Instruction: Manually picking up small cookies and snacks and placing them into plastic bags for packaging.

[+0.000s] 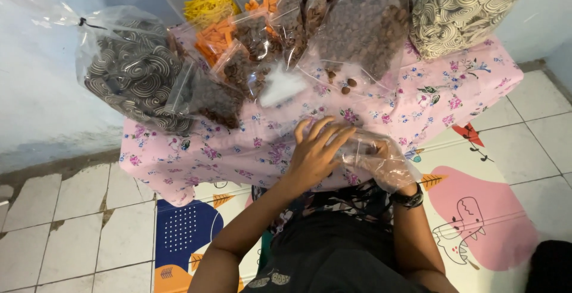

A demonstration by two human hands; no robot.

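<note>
My left hand (314, 150) rests with its fingers spread on the mouth of a small clear plastic bag (381, 162) at the near edge of the pink floral tablecloth (238, 150). My right hand (376, 150) is inside that bag, seen through the plastic, with a dark band on the wrist (409, 199). I cannot tell whether it holds anything. A large clear bag of small brown snacks (366, 28) stands just beyond, and a few loose brown pieces (344, 82) lie on the cloth in front of it.
Large bags of dark spiral crackers (134, 69) and pale spiral crackers (465, 7) flank the table. Smaller packets of orange sticks (217, 36), yellow strips (208, 4) and brown snacks (250, 60) lie between. A colourful play mat (476, 209) covers the tiled floor.
</note>
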